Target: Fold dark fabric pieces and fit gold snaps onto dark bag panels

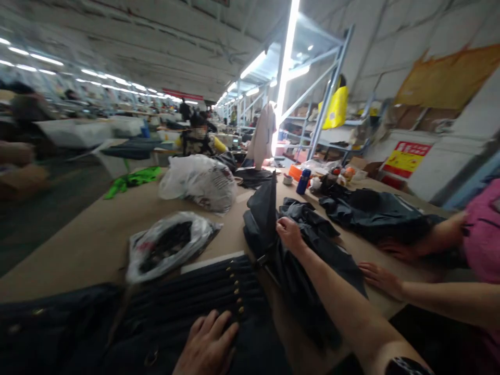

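My left hand (209, 341) lies with fingers apart on a pile of folded dark garments (187, 297). A row of gold-coloured metal fasteners (236, 289) runs down the edge of that pile, just above my fingers. My right arm reaches forward, and my right hand (289, 234) is closed on a dark garment (262, 213), part of which stands up in a fold. More of the loose dark cloth (312, 260) spreads beneath my right forearm. Exactly which edge my right fingers pinch is hard to make out.
At the right, a co-worker in a pink top (484, 229) handles another dark garment (375, 213). An open plastic bag (136, 255) of small dark pieces and a stuffed clear bag (199, 182) sit on the table (78, 245). A blue bottle (303, 181) stands farther back.
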Demonstrator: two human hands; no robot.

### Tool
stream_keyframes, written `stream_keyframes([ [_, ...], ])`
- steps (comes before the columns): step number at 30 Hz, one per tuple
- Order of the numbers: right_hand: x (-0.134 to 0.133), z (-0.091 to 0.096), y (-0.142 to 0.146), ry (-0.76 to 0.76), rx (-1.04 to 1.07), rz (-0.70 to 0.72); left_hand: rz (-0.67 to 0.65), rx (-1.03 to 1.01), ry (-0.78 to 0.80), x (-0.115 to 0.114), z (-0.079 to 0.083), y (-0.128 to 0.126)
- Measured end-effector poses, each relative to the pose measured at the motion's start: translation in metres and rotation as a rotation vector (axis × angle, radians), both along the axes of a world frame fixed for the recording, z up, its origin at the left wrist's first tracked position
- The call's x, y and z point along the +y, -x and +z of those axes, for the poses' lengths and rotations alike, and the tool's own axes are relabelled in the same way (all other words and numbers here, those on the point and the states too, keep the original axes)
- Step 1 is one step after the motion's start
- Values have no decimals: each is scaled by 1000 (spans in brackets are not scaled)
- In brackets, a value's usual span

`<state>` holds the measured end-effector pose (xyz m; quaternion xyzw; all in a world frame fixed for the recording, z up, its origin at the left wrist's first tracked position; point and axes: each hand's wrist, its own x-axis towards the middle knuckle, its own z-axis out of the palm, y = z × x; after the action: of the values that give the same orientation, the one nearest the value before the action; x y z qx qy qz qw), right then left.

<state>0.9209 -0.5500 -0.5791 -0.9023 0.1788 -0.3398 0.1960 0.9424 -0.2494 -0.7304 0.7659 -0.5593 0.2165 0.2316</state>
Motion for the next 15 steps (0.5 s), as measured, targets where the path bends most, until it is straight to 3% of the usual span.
stream_keyframes([
  [3, 22, -13, 30, 17, -8, 134, -117, 303, 30, -2, 44, 17],
  [6, 53, -19, 57, 157, -2, 249, -228, 579, 214, -25, 96, 17],
  [8, 79, -26, 66, 281, 18, 273, -187, 725, 308, -40, 119, 13],
  [11, 110, -40, 67, 423, 59, 268, -35, 914, 333, -53, 128, 4],
  [15, 128, -57, 62, 552, 115, 259, 111, 1034, 296, -52, 109, -8],
])
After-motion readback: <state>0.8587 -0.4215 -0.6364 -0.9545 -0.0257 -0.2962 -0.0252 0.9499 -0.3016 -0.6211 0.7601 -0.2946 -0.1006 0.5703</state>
